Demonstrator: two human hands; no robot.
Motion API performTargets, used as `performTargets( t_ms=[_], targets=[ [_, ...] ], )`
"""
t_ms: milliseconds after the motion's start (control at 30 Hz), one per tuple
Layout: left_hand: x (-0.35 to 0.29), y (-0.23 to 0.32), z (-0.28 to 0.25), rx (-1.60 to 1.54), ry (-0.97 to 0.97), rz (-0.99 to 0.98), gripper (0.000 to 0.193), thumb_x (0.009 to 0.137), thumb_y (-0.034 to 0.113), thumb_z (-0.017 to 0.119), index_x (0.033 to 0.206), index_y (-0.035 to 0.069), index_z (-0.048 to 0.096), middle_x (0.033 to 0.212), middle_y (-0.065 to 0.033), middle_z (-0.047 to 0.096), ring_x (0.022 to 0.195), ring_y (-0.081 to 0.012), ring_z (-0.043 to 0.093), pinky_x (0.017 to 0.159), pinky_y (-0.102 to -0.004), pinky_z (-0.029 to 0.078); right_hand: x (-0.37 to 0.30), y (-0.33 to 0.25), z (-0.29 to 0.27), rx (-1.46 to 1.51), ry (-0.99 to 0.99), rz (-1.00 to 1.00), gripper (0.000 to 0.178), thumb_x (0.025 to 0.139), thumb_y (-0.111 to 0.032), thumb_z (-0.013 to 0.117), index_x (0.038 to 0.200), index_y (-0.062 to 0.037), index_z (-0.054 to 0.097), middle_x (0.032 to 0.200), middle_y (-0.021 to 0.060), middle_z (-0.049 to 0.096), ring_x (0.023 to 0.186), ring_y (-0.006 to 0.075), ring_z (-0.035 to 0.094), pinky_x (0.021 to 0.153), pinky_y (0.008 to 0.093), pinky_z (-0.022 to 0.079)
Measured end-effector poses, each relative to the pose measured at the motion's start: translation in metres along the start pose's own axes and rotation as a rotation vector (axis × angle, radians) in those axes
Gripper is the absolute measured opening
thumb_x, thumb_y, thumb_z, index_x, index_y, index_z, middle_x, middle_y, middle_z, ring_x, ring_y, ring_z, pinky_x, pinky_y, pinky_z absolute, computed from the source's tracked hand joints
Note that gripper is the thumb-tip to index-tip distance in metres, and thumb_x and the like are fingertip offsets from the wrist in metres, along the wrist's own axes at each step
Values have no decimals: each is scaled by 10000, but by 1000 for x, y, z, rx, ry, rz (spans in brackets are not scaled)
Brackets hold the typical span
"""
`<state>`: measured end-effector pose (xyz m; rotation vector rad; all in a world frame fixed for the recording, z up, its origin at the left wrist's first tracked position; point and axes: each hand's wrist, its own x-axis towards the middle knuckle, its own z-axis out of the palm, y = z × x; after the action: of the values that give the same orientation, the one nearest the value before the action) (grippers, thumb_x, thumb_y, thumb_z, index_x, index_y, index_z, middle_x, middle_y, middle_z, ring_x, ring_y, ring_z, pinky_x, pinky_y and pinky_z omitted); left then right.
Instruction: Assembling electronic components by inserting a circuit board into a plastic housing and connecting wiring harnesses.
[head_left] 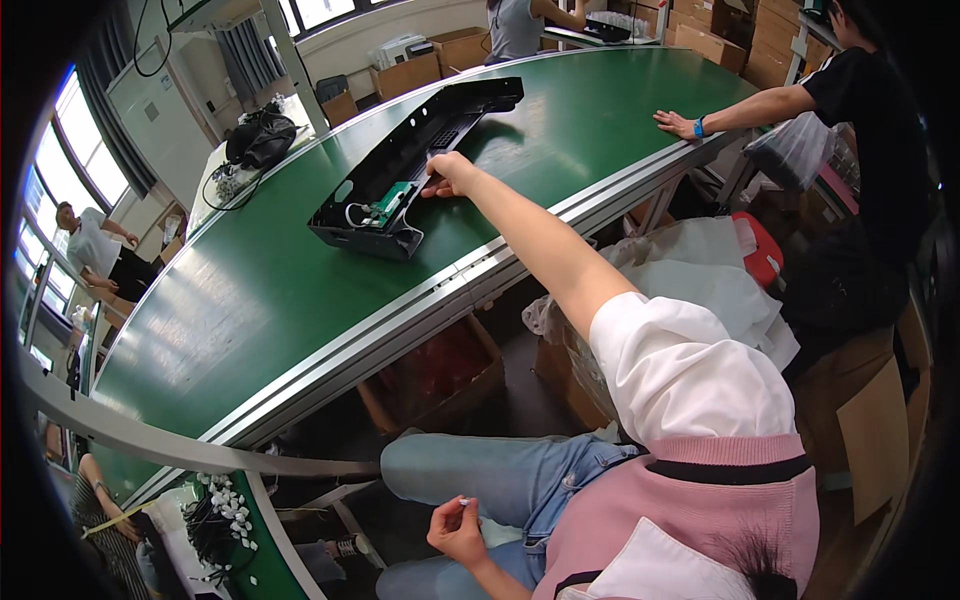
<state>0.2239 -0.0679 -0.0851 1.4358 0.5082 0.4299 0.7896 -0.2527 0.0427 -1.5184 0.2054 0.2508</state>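
Observation:
A long black casing lies at a slant across the green tabletop. Inside its near end sits a green circuit board with white wires looping from it. My right arm stretches out to the casing, and my right hand is closed on its near long edge, thumb and forefinger together there. The exact contact is partly hidden by the fingers. Low over my lap, my left hand pinches a small white piece, too small to name.
The green work surface has a metal rail along its near side. A co-worker's hand rests on it at right. Cables with white connectors lie lower left, beside a curved grey bar. Cardboard boxes stand underneath.

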Motion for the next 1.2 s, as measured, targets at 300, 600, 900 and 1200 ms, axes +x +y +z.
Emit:
performTargets(
  t_ms=[300, 600, 900, 1200],
  targets=[
    [-3, 21, -47, 72, 196, 155, 162, 793, -71, 756, 902, -8, 654, 750, -51, 654, 528, -81, 541, 453, -208, 424, -123, 12, 51, 350, -254, -52, 147, 855, -168, 588, 901, -29, 599, 761, 127, 697, 585, 239, 699, 444, 305, 480],
    [-59, 75, -60, 61, 416, 311, 145, 801, -68, 728, 886, 1, 633, 745, -41, 611, 534, -87, 533, 445, -218, 424, -363, 38, 8, 474, -506, -205, 249, 910, -120, 613, 1096, 27, 538, 847, 146, 692, 579, 242, 674, 456, 303, 518],
    [-176, 93, -80, 67, 581, 489, 178, 741, -98, 658, 831, 13, 551, 726, -52, 535, 506, -99, 511, 428, -219, 405, -465, 182, -23, 90, -748, -304, 315, 907, -88, 644, 1185, 15, 539, 967, 95, 666, 699, 178, 667, 459, 267, 528],
    [-247, 112, -87, 833, 811, 454, 174, 759, -76, 745, 874, 19, 656, 727, -71, 648, 558, -149, 622, 484, -254, 460, -511, 223, 16, 33, -915, 98, 256, 905, -65, 639, 1133, 44, 594, 966, 130, 676, 715, 205, 683, 556, 272, 568]
  ],
)
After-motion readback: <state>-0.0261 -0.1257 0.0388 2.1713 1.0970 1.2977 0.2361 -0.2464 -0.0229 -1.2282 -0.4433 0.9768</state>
